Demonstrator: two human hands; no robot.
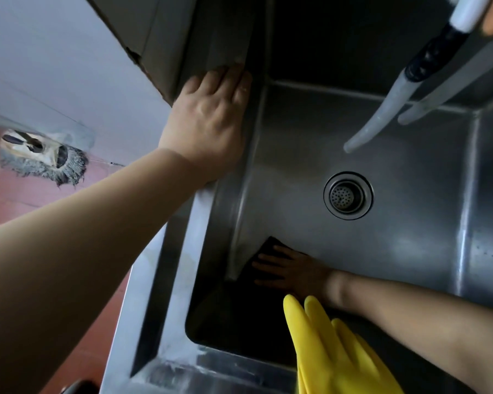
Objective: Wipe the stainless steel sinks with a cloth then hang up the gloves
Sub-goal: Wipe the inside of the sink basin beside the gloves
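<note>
A dark cloth lies flat on the floor of the stainless steel sink, in the near left corner where the floor meets the left wall. The right hand presses down on it with fingers straight and spread, pointing left; only the far edge and a corner of the cloth show beyond the fingertips.

Just near of that hand, a yellow glove hangs over the sink's near rim, its fingers pointing into the basin and touching or overlapping the right wrist.

The round drain strainer sits in the middle of the sink floor, well apart from the cloth. Farther right, a pale hose with a black collar hangs down over the basin.

The left hand rests flat on the sink's left rim, fingers straight and together, beside a brown cardboard box. Beyond the rim on the left, a grey mop head lies on the red floor.
</note>
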